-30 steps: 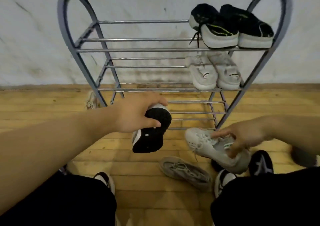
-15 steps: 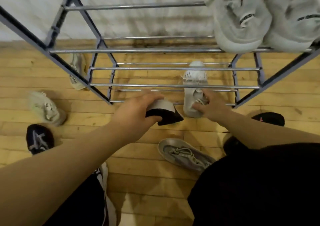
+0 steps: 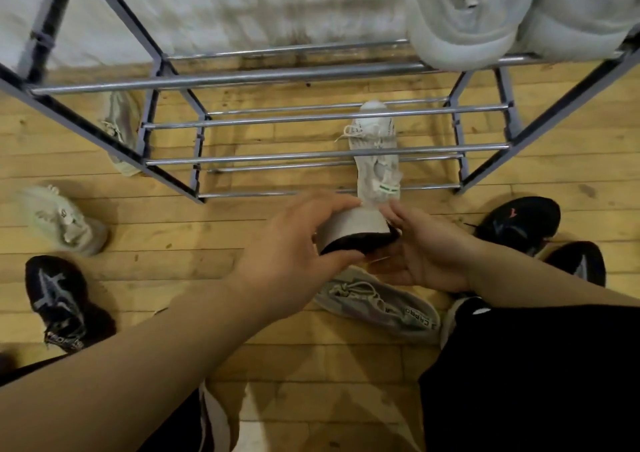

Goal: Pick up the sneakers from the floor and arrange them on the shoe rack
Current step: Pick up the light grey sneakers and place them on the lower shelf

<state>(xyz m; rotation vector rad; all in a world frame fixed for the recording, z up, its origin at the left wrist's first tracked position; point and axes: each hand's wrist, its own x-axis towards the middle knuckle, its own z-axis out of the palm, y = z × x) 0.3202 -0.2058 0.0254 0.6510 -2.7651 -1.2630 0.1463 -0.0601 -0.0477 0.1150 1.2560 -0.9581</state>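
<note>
While both hands meet just in front of the shoe rack (image 3: 277, 77), we see the left hand (image 3: 294, 243) gripping a black sneaker with a white sole (image 3: 353, 230): its fingers curl over the sole and its thumb presses the dark upper from below. The right hand (image 3: 426, 254) lies against the other side of that sneaker, palm turned toward it, fingers nearly straight beneath it and thumb at the sole's edge. It supports rather than clasps. The shoe hangs off the floor (image 3: 263, 230), sole turned up toward us, just before the rack's lowest shelf.

On that lowest shelf, toward the rack's right end, a white sneaker (image 3: 375, 153) lies across the bars, toe toward the wall and heel tab at the front bar, just beyond the hands. On a higher shelf, at the right end, we see 2 grey sneakers (image 3: 460, 18) side by side.

In front of the rack, a grey laced sneaker (image 3: 377, 306) lies on the floor right under the hands. To the rack's front left lie a pale green sneaker (image 3: 62, 221) and, nearer us, a black sneaker with a grey star (image 3: 57, 299). To the front right, 2 more black sneakers (image 3: 519, 223) lie close together. Beside the rack's left legs a beige sneaker (image 3: 121, 129) lies partly hidden by the frame.
</note>
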